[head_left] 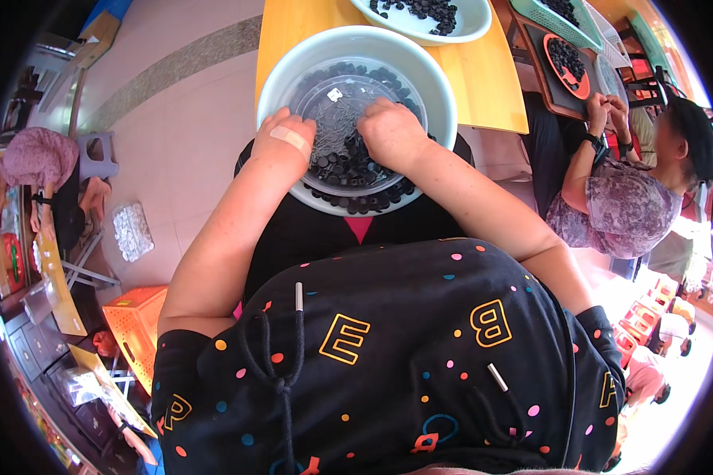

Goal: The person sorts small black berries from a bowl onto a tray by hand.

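Note:
A large pale-blue basin [442,79] sits in front of my body, close to the yellow table. Inside it rests a clear round dish [356,83] holding thin metal pins [333,131], small black round parts [348,169] and a small white piece [334,95]. More black parts lie in the basin around the dish. My left hand [287,144], with a plaster on its back, is curled closed over the dish's left side beside the pins. On the opposite side, my right hand [390,134] is closed in a pinch above the black parts. Whatever either hand's fingers hold is hidden.
Beyond the basin, a yellow table [491,91] bears another pale bowl [482,24] with black parts. A seated person [622,194] works at the right near an orange plate [582,89]. Leftward are an orange crate [139,324], a grey stool [99,150] and another person [40,162].

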Tool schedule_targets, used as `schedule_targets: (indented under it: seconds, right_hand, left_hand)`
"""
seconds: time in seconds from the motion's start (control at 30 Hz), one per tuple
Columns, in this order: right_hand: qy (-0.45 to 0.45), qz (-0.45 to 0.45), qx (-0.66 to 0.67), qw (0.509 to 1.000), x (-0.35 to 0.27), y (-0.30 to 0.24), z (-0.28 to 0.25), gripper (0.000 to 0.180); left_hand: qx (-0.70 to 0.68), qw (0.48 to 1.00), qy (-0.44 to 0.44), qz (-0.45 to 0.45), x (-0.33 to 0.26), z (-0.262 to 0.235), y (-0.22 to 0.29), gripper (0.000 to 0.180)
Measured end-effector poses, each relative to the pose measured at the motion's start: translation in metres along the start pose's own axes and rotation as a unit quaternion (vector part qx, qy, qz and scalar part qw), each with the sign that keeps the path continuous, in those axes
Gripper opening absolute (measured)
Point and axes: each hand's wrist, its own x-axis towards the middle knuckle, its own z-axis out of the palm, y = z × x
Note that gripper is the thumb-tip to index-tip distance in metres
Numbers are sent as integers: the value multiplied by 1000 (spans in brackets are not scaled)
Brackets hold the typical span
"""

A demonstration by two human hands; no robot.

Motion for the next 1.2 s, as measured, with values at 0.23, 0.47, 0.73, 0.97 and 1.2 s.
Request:
schedule_targets:
  seconds: [0.23, 0.47, 0.73, 0.97, 1.2]
  right_hand:
    - [46, 12, 49, 998, 2, 3, 8, 8]
    - [73, 187, 361, 911, -14, 7, -19, 5]
    - [76, 258, 515, 814, -30, 21, -16, 11]
    - [84, 262, 527, 804, -31, 18, -25, 6]
    - [83, 202, 595, 774, -32, -12, -40, 4]
  left_hand:
    - [-28, 999, 18, -11, -5, 0, -7, 17]
    - [-44, 999, -4, 1, -6, -8, -11, 22]
    - [-39, 996, -76, 24, 4, -10, -12, 19]
    - [-781, 581, -87, -213, -4, -21, -2, 21]
    - [-915, 349, -38, -198, -16, -6, 30, 25]
